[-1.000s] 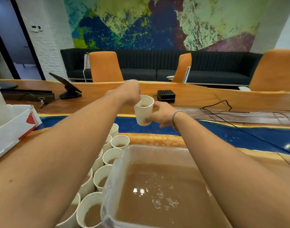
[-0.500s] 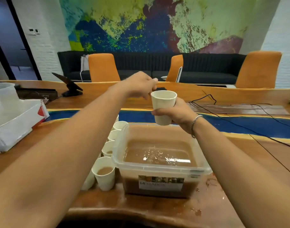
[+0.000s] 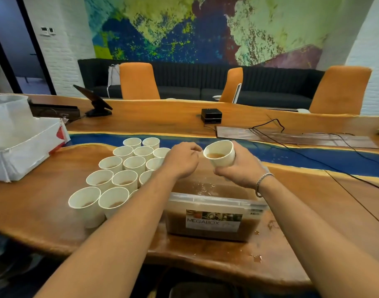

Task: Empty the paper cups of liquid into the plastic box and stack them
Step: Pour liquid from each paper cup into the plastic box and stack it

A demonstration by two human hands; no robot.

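On a wooden table (image 3: 44,201), one white paper cup of brown liquid (image 3: 219,154) is gripped by the right hand (image 3: 240,168) and tilted over the single clear plastic box (image 3: 214,204), presumably for pouring. The left hand (image 3: 182,161) is curled beside its rim; whether it touches cannot be told. About fourteen filled cups (image 3: 134,163) are clustered to the left.

A black box (image 3: 211,115) and tablet stand (image 3: 93,102) sit on the wooden table (image 3: 55,203).

On the brown wooden table (image 3: 44,207) before you, the clear plastic box (image 3: 214,203) stands at centre, with the cluster of white paper cups (image 3: 125,179) just to its left. Your right hand (image 3: 240,168) holds one white paper cup (image 3: 219,155) above the box, and your left hand (image 3: 182,160) is just beside that cup.
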